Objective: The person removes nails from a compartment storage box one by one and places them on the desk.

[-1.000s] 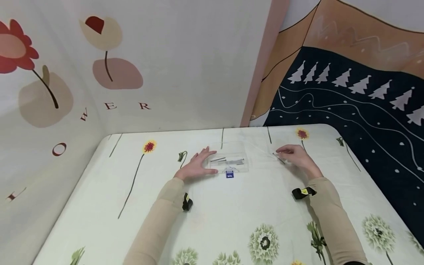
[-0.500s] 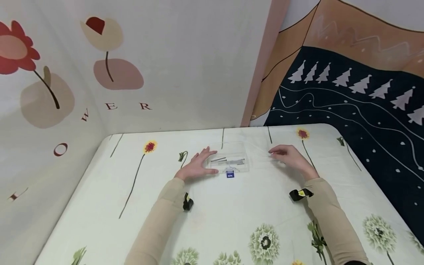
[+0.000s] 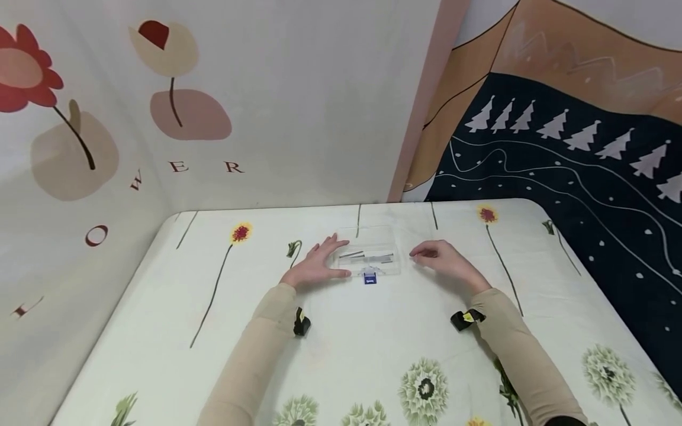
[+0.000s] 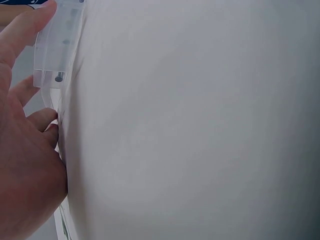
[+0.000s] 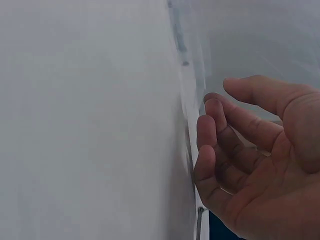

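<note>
A small clear plastic box (image 3: 391, 271) lies at the middle of the table, with several thin metal pins (image 3: 367, 257) inside and a blue latch (image 3: 369, 279) on its near side. My left hand (image 3: 317, 266) lies flat against the box's left end, fingers straight; the left wrist view shows the left hand (image 4: 25, 165) touching the box (image 4: 55, 45). My right hand (image 3: 444, 263) hovers just right of the box. In the right wrist view this right hand (image 5: 250, 165) has loosely curled fingers, thumb tip close to forefinger tip. Whether anything thin sits between them does not show.
The table wears a pale cloth (image 3: 373, 343) printed with flowers. Flower-patterned wall panels (image 3: 266, 106) close the back and left. A dark hanging with white trees (image 3: 559, 177) borders the right side, where the table edge curves round.
My right hand has moved left across the cloth, from near the red printed flower to the box's right end. The thin item seen under its fingertips earlier is out of sight. The left hand stayed put.
</note>
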Tool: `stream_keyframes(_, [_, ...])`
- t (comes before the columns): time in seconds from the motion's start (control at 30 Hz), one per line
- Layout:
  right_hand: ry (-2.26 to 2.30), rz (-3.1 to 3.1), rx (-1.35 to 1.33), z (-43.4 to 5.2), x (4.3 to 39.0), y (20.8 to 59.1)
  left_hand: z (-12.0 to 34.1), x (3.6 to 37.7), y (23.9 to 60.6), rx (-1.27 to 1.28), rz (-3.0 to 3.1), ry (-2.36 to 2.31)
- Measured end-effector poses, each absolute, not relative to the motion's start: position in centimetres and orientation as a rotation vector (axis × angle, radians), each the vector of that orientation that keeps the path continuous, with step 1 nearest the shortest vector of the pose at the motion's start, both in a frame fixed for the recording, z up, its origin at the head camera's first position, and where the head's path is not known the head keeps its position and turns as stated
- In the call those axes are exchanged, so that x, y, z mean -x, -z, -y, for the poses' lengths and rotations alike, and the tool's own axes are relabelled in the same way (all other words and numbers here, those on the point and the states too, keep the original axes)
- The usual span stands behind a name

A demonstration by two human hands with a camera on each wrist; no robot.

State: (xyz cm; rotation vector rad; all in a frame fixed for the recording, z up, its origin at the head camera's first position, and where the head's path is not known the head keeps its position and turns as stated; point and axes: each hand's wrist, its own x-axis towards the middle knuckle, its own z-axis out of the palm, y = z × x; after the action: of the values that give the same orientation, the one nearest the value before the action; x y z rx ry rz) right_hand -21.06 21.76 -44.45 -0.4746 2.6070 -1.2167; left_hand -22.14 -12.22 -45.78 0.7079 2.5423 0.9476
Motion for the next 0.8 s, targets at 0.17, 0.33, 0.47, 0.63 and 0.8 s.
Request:
stream_keyframes(0.17, [1.208,-2.633,0.488,-20.6,20.9,44.3,12.2,22.2,45.7,-0.706,-2.543,-0.953])
stream_keyframes(0.33, [1.198,-2.681,0.486,-20.0,20.8,44.1,12.2,22.1,45.7,-0.706,-2.549,-0.942])
stream_keyframes(0.47, [1.208,-2.686,0.489,-19.6,20.8,44.0,12.3,22.1,45.7,-0.706,-2.548,-0.943])
stream_keyframes(0.63, [1.23,-2.683,0.533,-18.5,21.0,43.8,12.3,22.1,45.7,-0.714,-2.538,-0.963])
stream_keyframes(0.8, [1.255,-2.694,0.601,-17.0,21.3,43.9,12.2,22.0,45.6,-0.71,-2.533,-0.977])
